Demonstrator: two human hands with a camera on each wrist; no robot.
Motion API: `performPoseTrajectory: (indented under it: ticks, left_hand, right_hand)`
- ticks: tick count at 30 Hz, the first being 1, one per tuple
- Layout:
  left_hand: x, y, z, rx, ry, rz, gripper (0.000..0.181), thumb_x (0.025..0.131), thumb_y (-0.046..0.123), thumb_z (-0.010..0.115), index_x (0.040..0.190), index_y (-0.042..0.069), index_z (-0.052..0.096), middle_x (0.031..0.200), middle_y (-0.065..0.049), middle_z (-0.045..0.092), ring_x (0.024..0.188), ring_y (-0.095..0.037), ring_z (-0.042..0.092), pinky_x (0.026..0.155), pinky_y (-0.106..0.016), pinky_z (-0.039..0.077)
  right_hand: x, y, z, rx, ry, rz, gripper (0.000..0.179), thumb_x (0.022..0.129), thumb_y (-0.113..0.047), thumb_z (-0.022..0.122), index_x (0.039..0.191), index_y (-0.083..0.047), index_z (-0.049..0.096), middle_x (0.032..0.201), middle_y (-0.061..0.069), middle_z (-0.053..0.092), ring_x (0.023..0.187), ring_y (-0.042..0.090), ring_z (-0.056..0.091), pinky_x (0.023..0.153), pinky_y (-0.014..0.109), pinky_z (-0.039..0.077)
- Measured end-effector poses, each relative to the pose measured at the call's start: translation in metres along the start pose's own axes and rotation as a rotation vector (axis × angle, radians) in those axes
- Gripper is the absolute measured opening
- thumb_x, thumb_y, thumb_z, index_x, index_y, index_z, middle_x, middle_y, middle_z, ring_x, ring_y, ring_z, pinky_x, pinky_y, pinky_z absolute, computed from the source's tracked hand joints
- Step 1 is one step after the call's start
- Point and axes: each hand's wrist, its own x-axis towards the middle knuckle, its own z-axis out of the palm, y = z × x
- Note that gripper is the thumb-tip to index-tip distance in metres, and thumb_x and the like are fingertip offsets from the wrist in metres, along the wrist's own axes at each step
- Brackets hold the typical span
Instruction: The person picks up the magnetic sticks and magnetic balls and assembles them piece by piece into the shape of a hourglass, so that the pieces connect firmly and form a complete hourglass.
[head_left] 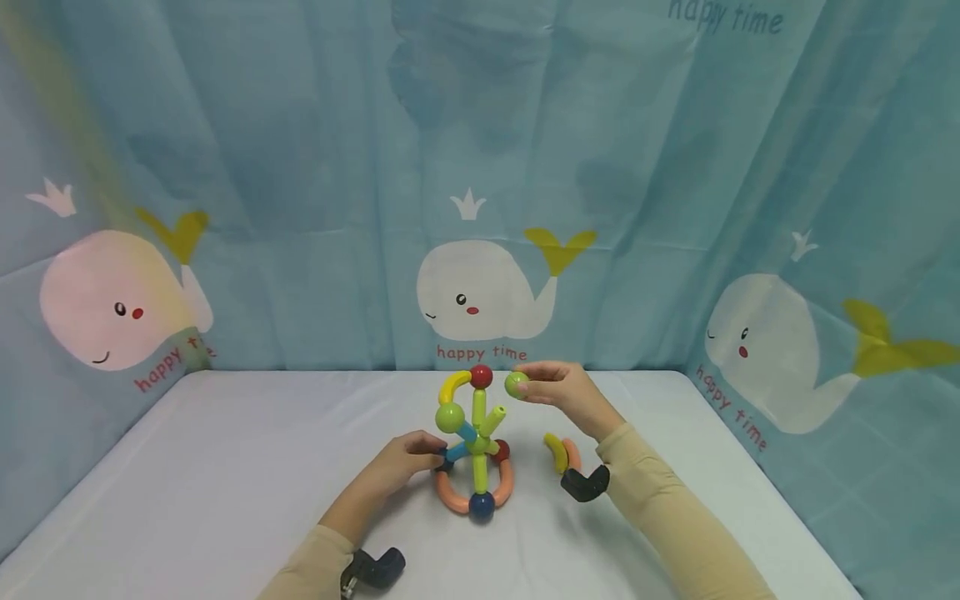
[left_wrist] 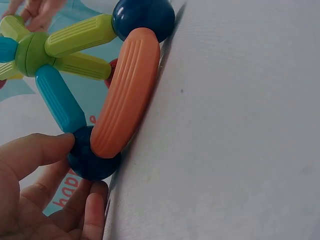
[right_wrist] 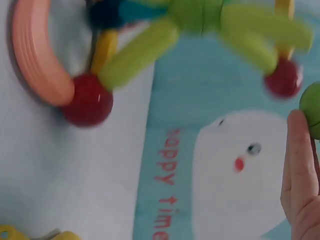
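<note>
A magnetic stick-and-ball toy (head_left: 478, 444) stands on the white table, with light green and blue rods around a green centre ball. At its base, orange curved sticks (left_wrist: 127, 95) join dark blue and red balls. My left hand (head_left: 401, 462) pinches the dark blue ball (left_wrist: 95, 162) at the base's left between thumb and fingers. Up right of the structure, my right hand (head_left: 561, 390) holds a loose green ball (head_left: 514, 384) by its fingertips, beside the red top ball (head_left: 482, 377). A yellow curved stick (head_left: 453, 387) links that red ball to another green ball (head_left: 450, 417). One green rod (head_left: 495, 419) has a bare end.
A yellow curved stick (head_left: 556, 453) and an orange curved stick (head_left: 572, 454) lie on the table (head_left: 247, 467) right of the structure, near the right forearm. Black wrist mounts (head_left: 586, 483) sit on both wrists. Behind the table hangs a blue whale-print curtain (head_left: 315, 167).
</note>
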Motion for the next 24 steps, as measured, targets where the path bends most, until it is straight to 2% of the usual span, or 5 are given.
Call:
performPoseTrajectory:
  ticks: [3,9,17,24]
  left_hand:
    - [-0.001,0.0,-0.002,0.002,0.01,0.0,0.024,0.087,0.013,0.069,0.111,0.008,0.069,0.111,-0.006,0.072,0.112,-0.023,0.062,0.099,-0.054,0.045]
    - [-0.002,0.0,0.0,-0.013,0.005,0.004,0.025,0.087,0.013,0.068,0.111,0.007,0.069,0.111,-0.006,0.072,0.115,-0.025,0.062,0.1,-0.055,0.044]
    - [-0.002,0.001,0.0,-0.023,0.006,-0.003,0.024,0.087,0.012,0.068,0.111,0.007,0.069,0.111,-0.006,0.073,0.114,-0.024,0.062,0.1,-0.056,0.044]
    - [0.0,0.0,0.0,-0.021,0.007,0.0,0.024,0.087,0.013,0.068,0.111,0.007,0.069,0.111,-0.006,0.072,0.114,-0.024,0.062,0.1,-0.056,0.044]
  right_hand:
    - [-0.012,-0.009,0.004,-0.041,-0.026,-0.038,0.041,0.089,-0.023,0.073,0.126,-0.007,0.067,0.107,-0.005,0.075,0.104,0.015,0.069,0.1,0.041,0.053]
    - [-0.023,-0.017,0.011,-0.087,-0.002,-0.058,0.044,0.085,-0.024,0.078,0.125,-0.008,0.069,0.108,-0.001,0.074,0.101,0.017,0.066,0.098,0.039,0.054]
    - [-0.025,-0.019,0.017,-0.151,0.0,-0.086,0.042,0.086,-0.023,0.078,0.124,-0.009,0.069,0.123,0.01,0.068,0.108,0.021,0.063,0.096,0.038,0.055]
    - [-0.026,-0.019,0.02,-0.192,0.002,-0.115,0.042,0.086,-0.022,0.078,0.124,-0.009,0.069,0.126,0.01,0.067,0.112,0.022,0.062,0.093,0.036,0.057]
